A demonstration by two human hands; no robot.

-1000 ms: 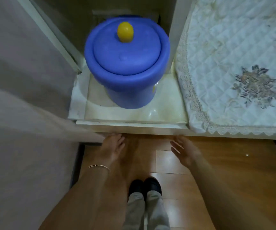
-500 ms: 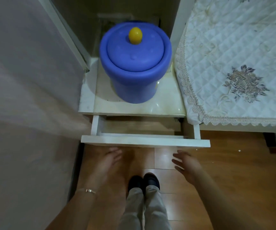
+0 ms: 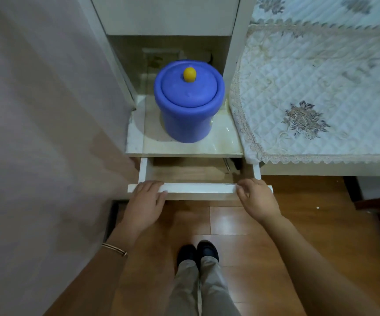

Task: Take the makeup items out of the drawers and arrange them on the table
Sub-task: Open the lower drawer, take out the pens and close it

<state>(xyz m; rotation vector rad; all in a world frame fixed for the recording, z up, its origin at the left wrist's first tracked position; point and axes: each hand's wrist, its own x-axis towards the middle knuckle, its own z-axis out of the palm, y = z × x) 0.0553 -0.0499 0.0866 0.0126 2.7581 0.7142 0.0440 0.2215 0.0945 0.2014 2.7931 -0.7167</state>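
Head: left hand [image 3: 145, 200] and right hand [image 3: 257, 199] grip the flat white drawer [image 3: 199, 188].

Seen from above, a left hand [image 3: 146, 199] and a right hand [image 3: 256, 197] curl their fingers over the white front of a partly open drawer [image 3: 198, 188], below a shelf [image 3: 223, 143] bearing a blue lidded tub [image 3: 188, 115] with a yellow knob [image 3: 189, 74], beside a quilted cloth [image 3: 321, 76].

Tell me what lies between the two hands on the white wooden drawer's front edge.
Nothing: in the head view the white wooden drawer front is bare between the left hand and the right hand.
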